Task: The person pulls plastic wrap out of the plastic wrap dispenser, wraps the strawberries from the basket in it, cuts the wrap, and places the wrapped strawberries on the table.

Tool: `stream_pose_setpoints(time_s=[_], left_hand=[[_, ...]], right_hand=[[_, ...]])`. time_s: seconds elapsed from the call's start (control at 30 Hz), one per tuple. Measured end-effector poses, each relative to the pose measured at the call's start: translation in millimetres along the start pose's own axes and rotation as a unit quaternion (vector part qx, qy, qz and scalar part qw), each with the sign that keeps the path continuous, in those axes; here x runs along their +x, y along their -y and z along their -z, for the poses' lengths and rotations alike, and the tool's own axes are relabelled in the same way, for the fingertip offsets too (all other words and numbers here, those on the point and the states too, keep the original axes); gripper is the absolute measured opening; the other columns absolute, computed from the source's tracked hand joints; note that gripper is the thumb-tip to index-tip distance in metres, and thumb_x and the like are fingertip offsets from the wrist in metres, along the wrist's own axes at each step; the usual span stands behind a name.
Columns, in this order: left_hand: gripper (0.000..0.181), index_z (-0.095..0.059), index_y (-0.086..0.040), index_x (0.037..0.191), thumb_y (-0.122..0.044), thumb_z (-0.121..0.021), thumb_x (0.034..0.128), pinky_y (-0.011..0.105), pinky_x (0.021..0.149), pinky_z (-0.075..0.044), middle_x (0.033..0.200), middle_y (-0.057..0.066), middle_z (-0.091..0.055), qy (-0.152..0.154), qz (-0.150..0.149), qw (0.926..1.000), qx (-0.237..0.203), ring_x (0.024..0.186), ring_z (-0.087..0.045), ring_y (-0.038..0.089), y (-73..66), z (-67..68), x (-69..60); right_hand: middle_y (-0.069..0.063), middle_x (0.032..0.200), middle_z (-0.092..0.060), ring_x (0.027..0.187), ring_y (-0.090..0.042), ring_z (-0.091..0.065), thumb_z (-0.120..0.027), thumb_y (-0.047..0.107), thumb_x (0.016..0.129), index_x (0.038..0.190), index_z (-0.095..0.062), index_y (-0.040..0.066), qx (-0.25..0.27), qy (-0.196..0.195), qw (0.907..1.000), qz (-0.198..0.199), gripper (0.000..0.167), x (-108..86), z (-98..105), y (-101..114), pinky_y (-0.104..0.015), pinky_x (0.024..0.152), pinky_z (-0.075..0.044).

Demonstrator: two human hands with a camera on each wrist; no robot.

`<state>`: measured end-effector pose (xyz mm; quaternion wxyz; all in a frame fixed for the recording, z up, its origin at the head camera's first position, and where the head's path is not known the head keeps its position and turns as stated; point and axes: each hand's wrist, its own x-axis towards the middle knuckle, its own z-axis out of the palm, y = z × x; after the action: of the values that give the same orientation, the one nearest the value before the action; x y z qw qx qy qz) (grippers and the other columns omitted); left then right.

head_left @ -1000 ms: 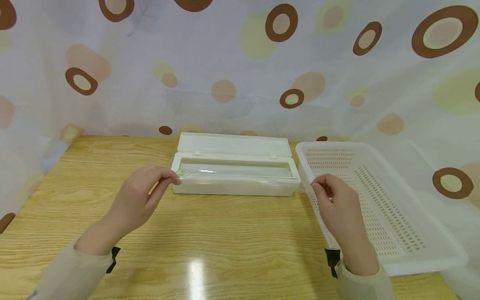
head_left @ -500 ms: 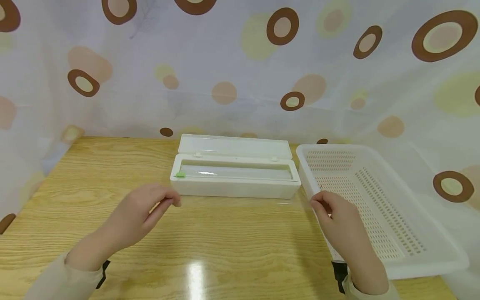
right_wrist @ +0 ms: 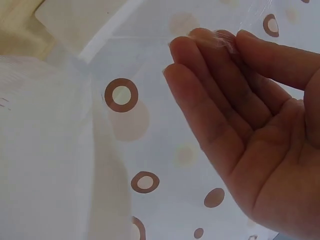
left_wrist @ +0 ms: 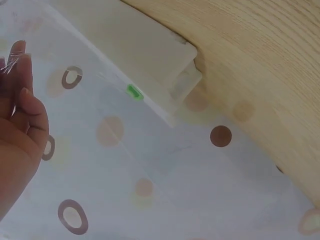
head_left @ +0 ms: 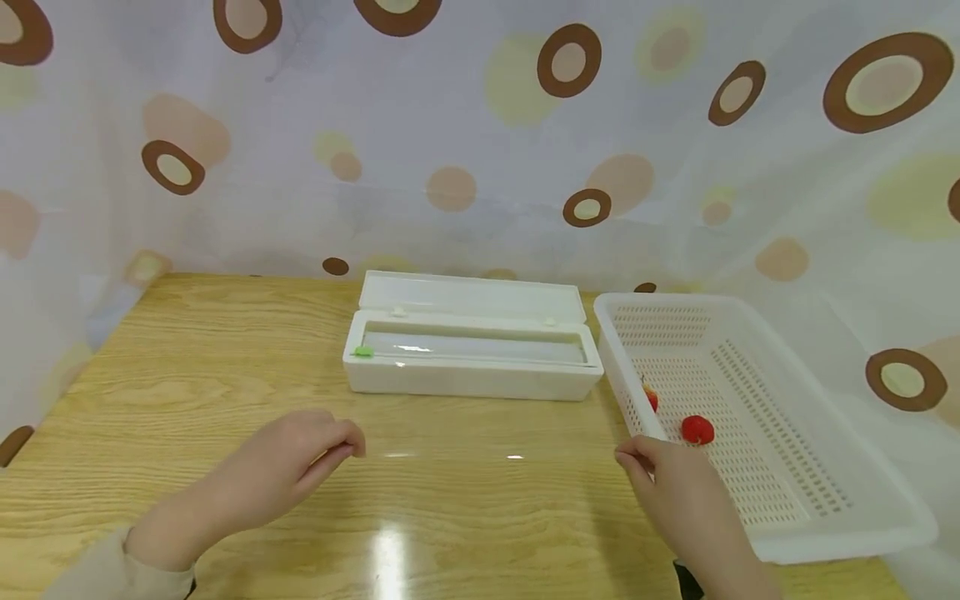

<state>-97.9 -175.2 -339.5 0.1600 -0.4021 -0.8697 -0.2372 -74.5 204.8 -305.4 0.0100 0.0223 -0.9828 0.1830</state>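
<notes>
A sheet of clear plastic wrap stretches between my two hands, above the table in front of its box. My left hand pinches the wrap's left corner; in the left wrist view, crumpled film shows at the fingertips. The right corner is pinched by my right hand, which is beside the basket's left rim, and film bunches between thumb and fingers in the right wrist view. Behind the sheet stands the white plastic wrap dispenser, its lid raised. A roll lies inside, and a green slide cutter sits at the left end.
A white perforated basket stands on the right of the wooden table. In it lie a red round fruit and a red-yellow fruit with a stem, partly hidden by the wall. A dotted curtain hangs behind.
Both hands have come back toward the body, drawing the wrap farther from the dispenser. The green cutter shows clearly, and the fruits in the basket have come into sight as the right hand moved away.
</notes>
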Motion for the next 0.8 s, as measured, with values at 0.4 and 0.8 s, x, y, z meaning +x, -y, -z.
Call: stream_pose_setpoints(time_s=[0.4, 0.8], left_hand=[[0.016, -0.063, -0.021, 0.089, -0.006, -0.066, 0.0831, 0.022, 0.065, -0.048, 0.08, -0.015, -0.06, 0.034, 0.001, 0.9994, 0.004, 0.071, -0.051, -0.004, -3.5, -3.1, -3.3], [0.012, -0.063, -0.022, 0.088, -0.011, -0.066, 0.084, 0.025, 0.065, -0.048, 0.081, -0.016, -0.061, 0.063, 0.013, 0.9978, 0.017, 0.072, -0.052, -0.003, -9.7, 0.6, -5.9]], right_hand=[[0.005, 0.067, -0.06, 0.055, -0.011, -0.042, -0.064, 0.015, 0.087, 0.089, -0.07, 0.01, -0.049, 0.047, 0.9976, -0.016, 0.007, -6.1, -15.5, -6.9, -0.026, 0.051, -0.036], [0.003, 0.077, -0.068, 0.058, -0.01, -0.048, -0.066, 0.018, 0.086, 0.083, -0.068, 0.012, -0.075, 0.048, 0.996, -0.002, 0.007, -12.5, -18.7, -10.1, -0.028, 0.052, -0.042]])
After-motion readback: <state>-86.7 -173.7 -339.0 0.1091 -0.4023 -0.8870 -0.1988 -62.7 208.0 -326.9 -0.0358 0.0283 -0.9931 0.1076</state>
